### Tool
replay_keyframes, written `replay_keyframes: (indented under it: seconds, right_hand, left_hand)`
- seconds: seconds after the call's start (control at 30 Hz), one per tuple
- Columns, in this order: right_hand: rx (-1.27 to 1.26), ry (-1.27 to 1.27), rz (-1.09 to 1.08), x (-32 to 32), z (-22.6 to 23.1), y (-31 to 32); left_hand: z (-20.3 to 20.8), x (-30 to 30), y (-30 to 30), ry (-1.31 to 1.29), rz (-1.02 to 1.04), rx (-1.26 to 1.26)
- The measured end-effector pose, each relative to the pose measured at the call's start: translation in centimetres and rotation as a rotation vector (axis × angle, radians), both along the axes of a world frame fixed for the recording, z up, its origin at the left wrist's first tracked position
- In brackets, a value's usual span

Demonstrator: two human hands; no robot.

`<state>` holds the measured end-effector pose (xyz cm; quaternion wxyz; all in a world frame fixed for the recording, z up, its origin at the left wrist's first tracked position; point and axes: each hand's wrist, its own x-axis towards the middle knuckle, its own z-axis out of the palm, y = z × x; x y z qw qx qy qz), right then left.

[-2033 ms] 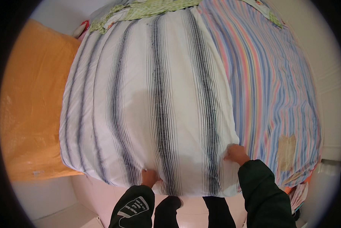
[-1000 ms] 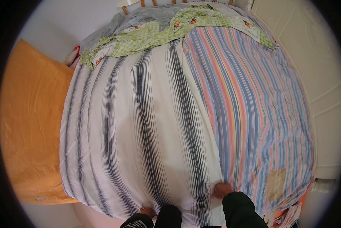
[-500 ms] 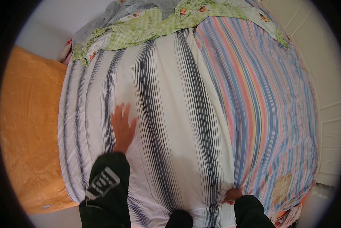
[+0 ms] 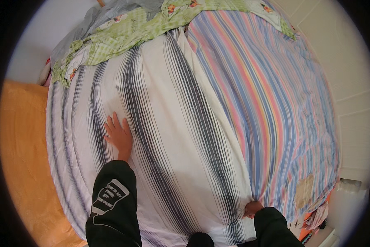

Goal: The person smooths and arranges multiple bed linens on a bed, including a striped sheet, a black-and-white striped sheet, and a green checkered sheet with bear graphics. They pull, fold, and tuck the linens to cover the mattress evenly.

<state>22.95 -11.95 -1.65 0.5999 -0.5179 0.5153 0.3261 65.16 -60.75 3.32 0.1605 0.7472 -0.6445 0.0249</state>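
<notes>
A white sheet (image 4: 156,119) with dark stripes is spread over the left part of a bed. My left hand (image 4: 119,133) lies palm down on it, open, with the fingers spread. Near the bed's close end, my right hand (image 4: 253,209) is closed on the right edge of the white sheet; its fingertips are partly hidden. Under and beyond that edge lies a multicoloured striped sheet (image 4: 267,123) in blue, pink and yellow. Shallow wrinkles run across the white sheet around my left hand.
A green checked cloth (image 4: 123,39) with cartoon figures lies bunched across the far end, beside grey plastic sheeting (image 4: 75,35). An orange-brown surface (image 4: 24,160) borders the bed at left. A pale panelled surface (image 4: 349,103) stands at right. A tan patch (image 4: 305,191) marks the multicoloured sheet.
The view has shifted, so the bedding sits farther left. My left hand has moved slightly farther up the white sheet, its fingers wider apart. My right hand stays at the sheet's edge.
</notes>
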Motion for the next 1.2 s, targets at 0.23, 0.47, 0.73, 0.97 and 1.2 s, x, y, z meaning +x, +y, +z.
replay_keyframes:
  seconds: [0.23,0.47,0.73,0.97,1.2]
  right_hand:
    - [0.290,0.082,-0.063,-0.1,-2.0,0.4]
    - [0.115,0.127,0.319,0.2,-2.7,1.0]
    - [-0.921,-0.485,-0.283,3.0,10.6,-23.8]
    - [-1.677,-0.288,-0.691,3.4,15.2,-56.8]
    - [-1.309,-0.036,-0.706,3.6,11.2,-63.7]
  left_hand:
    - [-2.0,-1.0,0.5,-0.143,0.022,-0.103]
    - [-2.9,-0.7,0.8,-0.181,0.024,-0.145]
    - [-2.4,-1.2,1.0,-0.127,0.045,-0.075]
    - [-2.4,-1.7,0.9,-0.144,0.035,-0.082]
    - [-2.4,-1.6,0.8,-0.103,0.013,-0.048]
